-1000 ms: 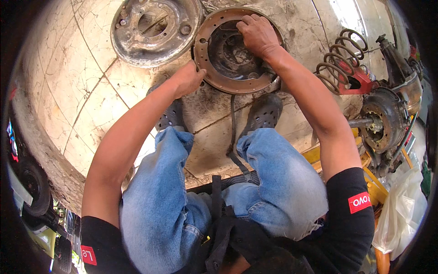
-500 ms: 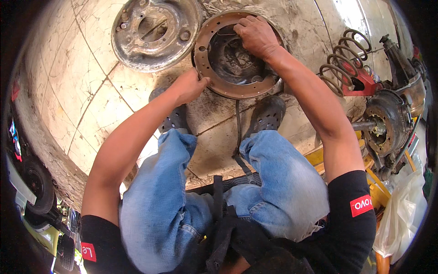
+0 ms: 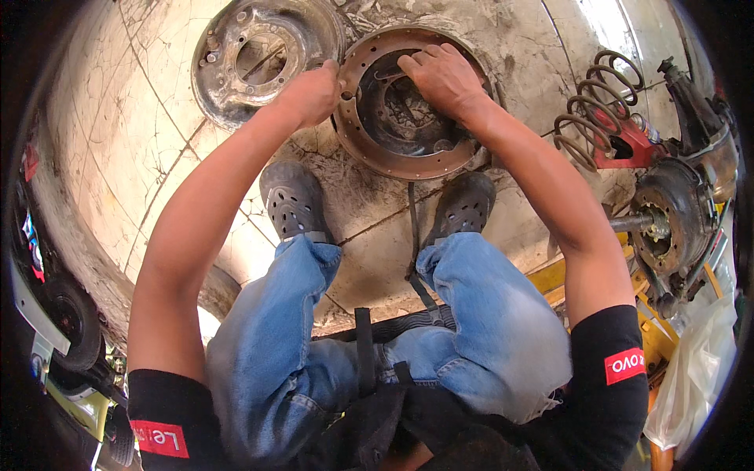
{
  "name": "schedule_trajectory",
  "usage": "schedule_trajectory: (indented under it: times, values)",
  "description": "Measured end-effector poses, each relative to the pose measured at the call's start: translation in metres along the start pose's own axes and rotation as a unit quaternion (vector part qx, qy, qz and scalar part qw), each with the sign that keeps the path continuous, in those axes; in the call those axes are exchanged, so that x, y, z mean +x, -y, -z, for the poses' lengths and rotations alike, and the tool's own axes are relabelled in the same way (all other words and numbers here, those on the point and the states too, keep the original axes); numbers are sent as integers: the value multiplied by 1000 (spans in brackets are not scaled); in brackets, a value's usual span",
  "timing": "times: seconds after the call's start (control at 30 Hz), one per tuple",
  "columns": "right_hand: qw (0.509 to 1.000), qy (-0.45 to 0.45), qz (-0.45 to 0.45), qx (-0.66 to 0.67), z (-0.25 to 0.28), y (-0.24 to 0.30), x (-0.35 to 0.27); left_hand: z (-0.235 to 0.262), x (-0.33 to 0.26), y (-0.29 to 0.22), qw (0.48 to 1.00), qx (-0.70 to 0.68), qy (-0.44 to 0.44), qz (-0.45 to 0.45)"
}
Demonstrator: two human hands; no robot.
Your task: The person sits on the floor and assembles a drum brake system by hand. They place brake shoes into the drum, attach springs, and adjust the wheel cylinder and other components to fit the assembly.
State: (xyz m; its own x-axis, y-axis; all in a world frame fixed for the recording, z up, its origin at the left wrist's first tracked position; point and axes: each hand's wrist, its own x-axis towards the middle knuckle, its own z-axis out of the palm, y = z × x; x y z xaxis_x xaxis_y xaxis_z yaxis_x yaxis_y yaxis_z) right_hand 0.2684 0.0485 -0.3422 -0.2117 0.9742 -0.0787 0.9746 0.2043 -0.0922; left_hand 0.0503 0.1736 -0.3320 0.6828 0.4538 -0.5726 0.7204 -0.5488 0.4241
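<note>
A round rusty metal part (image 3: 386,159), with a brown rim pierced by small holes and a dark hollow middle, lies on the floor beyond my feet. My right hand (image 3: 446,77) is closed over its far rim, thumb toward the inside; a thin bent wire (image 3: 383,76) shows beside the thumb. At the left rim my left hand (image 3: 310,94) is curled closed, its fingertips touching or just beside the edge; what they hold, if anything, is hidden. Left of it lies a worn grey brake backing plate (image 3: 216,82) with a large central hole, partly covered by my left hand.
A coil spring (image 3: 577,122) and a red metal stand (image 3: 628,145) are at the right. Near them is an axle with a round hub (image 3: 667,212). A clear plastic bag (image 3: 691,377) hangs lower right. A black strap (image 3: 414,220) runs between my shoes (image 3: 292,200).
My left hand has moved up from the lower-left rim to the upper-left rim. My right hand stays at the far rim, its thumb shifted slightly. Both metal parts appear slightly lower in view.
</note>
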Motion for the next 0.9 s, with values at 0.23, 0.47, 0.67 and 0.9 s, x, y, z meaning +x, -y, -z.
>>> schedule_trajectory:
  times: [0.23, 0.47, 0.67, 0.9]
  values:
    - [999, -5, 27, 40, -1, -9, 2, -2, 7, -4, 998, -51, -29, -5]
    - [998, 49, 15, 38, 2, -4, 14, -10, 14, 1, 996, -72, -50, 5]
    - [996, 84, 5, 43, 4, -3, 16, -11, 13, -3, 996, -73, -54, 1]
    - [995, 90, 18, 47, 7, -1, 22, -11, 13, 1, 996, -78, -51, -8]
